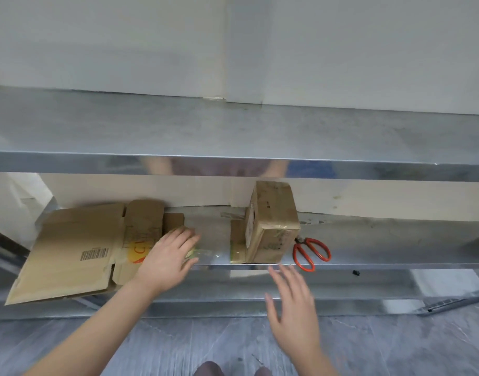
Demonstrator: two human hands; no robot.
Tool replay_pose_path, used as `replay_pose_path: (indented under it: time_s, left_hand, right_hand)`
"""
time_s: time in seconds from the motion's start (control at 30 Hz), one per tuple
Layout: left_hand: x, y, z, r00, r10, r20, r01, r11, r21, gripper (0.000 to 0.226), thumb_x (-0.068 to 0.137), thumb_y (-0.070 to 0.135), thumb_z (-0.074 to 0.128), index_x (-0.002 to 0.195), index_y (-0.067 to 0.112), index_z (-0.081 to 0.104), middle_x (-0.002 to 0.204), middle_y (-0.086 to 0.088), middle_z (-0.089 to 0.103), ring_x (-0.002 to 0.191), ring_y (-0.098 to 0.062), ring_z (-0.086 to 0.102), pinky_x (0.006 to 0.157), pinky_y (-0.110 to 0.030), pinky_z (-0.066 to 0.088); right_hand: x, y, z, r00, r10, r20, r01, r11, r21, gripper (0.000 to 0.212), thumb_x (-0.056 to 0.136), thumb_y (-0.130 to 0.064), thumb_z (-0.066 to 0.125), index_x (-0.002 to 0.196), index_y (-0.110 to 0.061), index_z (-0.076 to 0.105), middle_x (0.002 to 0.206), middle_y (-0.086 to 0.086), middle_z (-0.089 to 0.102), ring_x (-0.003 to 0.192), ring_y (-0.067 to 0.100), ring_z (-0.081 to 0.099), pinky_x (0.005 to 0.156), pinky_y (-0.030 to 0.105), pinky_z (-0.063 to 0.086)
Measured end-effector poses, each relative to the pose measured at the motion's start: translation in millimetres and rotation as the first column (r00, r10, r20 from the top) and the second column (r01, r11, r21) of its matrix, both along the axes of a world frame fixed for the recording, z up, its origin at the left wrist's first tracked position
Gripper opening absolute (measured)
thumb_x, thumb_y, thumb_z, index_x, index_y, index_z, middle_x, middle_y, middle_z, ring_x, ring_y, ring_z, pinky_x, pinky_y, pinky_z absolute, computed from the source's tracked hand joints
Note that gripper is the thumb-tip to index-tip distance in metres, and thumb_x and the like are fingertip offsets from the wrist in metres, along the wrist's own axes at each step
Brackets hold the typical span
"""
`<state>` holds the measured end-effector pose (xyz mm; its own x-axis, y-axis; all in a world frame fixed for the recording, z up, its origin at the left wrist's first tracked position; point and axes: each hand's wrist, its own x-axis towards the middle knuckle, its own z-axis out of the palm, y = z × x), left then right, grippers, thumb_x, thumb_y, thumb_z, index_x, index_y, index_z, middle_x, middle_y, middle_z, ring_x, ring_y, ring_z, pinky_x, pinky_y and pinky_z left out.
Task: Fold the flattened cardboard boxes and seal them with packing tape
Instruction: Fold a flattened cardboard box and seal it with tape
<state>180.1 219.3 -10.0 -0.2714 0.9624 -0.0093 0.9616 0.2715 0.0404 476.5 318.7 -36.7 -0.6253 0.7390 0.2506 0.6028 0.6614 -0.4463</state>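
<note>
From my remote seat I look down on a metal rack. The lower shelf [395, 245] carries everything. The flattened cardboard boxes [73, 248] lie at its left end, the top sheet showing a barcode label and hanging over the front edge. My left hand [166, 256] lies just to their right with its wrist over the corner of that stack. Its fingers [188, 237] curl down over the tape roll [191, 253], so only a greenish sliver of the roll shows beyond the fingertips. The thumb is hidden under the palm. A clear tape strip [214, 255] runs along the shelf's front edge from the roll to the foot of the folded box [271, 226]. This box stands on end near the middle of the shelf, with glossy tape across its faces. My right hand [292, 308] hovers in front of the shelf's lip, below and slightly right of that box and touching nothing. Its fingers [276, 278] are straight and spread wide, and their outline is blurred. The fingertips are near the box's lower front corner but apart from it. Red-handled scissors [311, 252] lie on the shelf just right of the box, with the handles toward me. The upper shelf [233, 131] spans the view above, and grey floor [178, 346] shows beneath both forearms.
</note>
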Motion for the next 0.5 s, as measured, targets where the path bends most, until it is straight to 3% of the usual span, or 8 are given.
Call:
replay_pose_path:
  time_s: [0.13,0.23,0.33,0.5]
  left_hand:
    - [-10,-20,-21,0.994,0.049,0.093,-0.041,0.995,-0.090,0.068,0.091,0.059,0.017,0.149,0.027,0.030,0.154,0.004,0.032,0.144,-0.020,0.025,0.117,-0.034,0.012]
    - [-20,-22,-30,0.984,0.088,0.154,-0.067,0.988,-0.140,0.060,0.098,0.052,0.031,0.152,0.028,0.020,0.159,0.005,0.020,0.148,-0.018,0.011,0.119,-0.033,0.007]
    - [-33,-21,-35,0.988,0.080,0.136,-0.054,0.981,-0.186,0.061,0.099,0.049,0.035,0.153,0.026,0.017,0.160,0.005,0.015,0.148,-0.017,0.006,0.119,-0.033,0.002]
    - [-50,-10,-46,0.988,0.023,0.152,0.005,0.984,-0.180,0.056,0.099,0.044,0.038,0.150,0.024,0.026,0.158,0.001,0.024,0.147,-0.020,0.012,0.119,-0.035,0.003]
  right_hand:
    - [-50,-21,-26,0.984,0.148,0.101,-0.144,0.989,-0.044,0.049,0.097,-0.044,0.039,0.144,-0.030,0.042,0.148,-0.007,0.045,0.142,0.017,0.034,0.114,0.040,0.034]
    - [-96,-15,-35,0.966,0.169,0.198,-0.157,0.985,-0.071,0.053,0.095,-0.046,0.041,0.143,-0.026,0.044,0.144,-0.001,0.050,0.135,0.023,0.044,0.111,0.041,0.039]
    - [-127,-1,-37,0.931,0.198,0.308,-0.143,0.971,-0.193,0.056,0.098,-0.045,0.044,0.149,-0.024,0.035,0.150,0.002,0.041,0.140,0.023,0.034,0.115,0.038,0.030]
    - [-162,15,-43,0.899,0.171,0.404,-0.097,0.975,-0.198,0.049,0.102,-0.037,0.040,0.148,-0.021,0.035,0.150,0.002,0.038,0.140,0.023,0.031,0.112,0.035,0.030]
